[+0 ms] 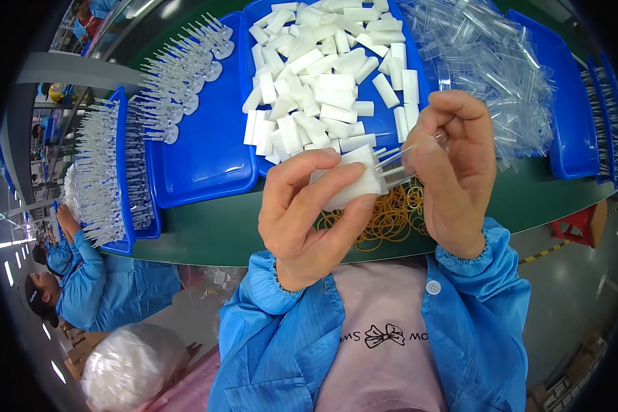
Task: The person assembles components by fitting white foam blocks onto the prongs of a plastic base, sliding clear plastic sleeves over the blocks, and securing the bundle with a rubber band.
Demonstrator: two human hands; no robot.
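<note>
1. Foam blocks (323,69) are being contained in the centre tray (383,127), midway along the counter (206,233).
2. On its left, stemmed pieces (185,79) are being carried in the left tray (206,151), at its left side.
3. Farther left, the outer tray (123,158) is being taken up by others.
4. On the right, the right tray (573,117) is being partly covered by sleeves (487,75).
5. At the centre tray's near side, a single block (368,173) is being held by the left hand (305,216) and, to its right, a single sleeve (395,172) by the right hand (458,175).
6. Beneath them, rubber bands (384,223) are being carried by the counter.
7. Off the counter's near edge, a bag (134,364) is being seen at the left, a stool (584,223) at the right.
</note>
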